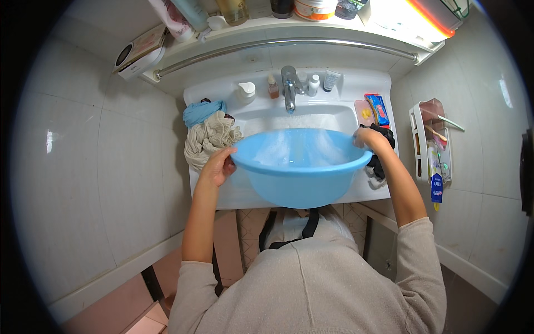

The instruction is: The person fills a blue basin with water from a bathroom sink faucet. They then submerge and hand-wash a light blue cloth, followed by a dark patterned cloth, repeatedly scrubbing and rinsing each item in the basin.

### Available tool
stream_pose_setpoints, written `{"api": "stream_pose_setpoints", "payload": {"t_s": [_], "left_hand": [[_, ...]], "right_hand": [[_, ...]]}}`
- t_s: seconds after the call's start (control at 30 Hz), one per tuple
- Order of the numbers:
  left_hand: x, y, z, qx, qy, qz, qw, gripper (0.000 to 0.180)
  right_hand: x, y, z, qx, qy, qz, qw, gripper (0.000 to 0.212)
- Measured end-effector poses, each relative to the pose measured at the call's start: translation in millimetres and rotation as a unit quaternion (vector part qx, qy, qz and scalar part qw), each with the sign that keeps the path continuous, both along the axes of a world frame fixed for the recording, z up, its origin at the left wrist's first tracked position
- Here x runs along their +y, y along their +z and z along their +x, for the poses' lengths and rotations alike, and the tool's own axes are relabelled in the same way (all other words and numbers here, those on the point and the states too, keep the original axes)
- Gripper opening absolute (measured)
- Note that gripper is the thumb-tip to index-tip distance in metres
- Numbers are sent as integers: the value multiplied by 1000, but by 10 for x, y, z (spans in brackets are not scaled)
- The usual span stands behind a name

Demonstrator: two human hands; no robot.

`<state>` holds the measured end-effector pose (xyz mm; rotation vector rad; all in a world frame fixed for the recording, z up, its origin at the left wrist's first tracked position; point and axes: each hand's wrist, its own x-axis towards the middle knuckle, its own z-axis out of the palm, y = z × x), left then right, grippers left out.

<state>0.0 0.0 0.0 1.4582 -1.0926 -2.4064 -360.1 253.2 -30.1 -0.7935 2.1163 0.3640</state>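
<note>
- Light-blue basin (303, 181): above the white sink (236, 190), before the faucet (289, 89), tilted away from me; whitish suds show inside.
- My left hand (218, 167): clamped on the basin's left rim, beside the beige cloth (208, 139).
- My right hand (371, 139): clamped on the opposite rim, next to the black cloth (384, 133); some fingers are hidden.
- Handling, in my judgement: grip both sides evenly, tilt slowly and keep the rim clear of both cloths.
- Labels: the blue-and-red packet (377, 109) and hanging blue tag (436, 189) carry pale print; the shelf tub (315, 10) has an orange label, too small to read.
</note>
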Motion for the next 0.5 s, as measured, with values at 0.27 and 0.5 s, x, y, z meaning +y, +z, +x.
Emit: {"api": "stream_pose_setpoints", "payload": {"t_s": [0.27,0.5], "left_hand": [[6,62,101,20,-26,-11,999,6],[39,-22,22,10,17,19,1000,10]], "right_hand": [[-85,125,67,18,7,-24,1000,27],[84,-149,-122,9,-4,-84,996,25]]}}
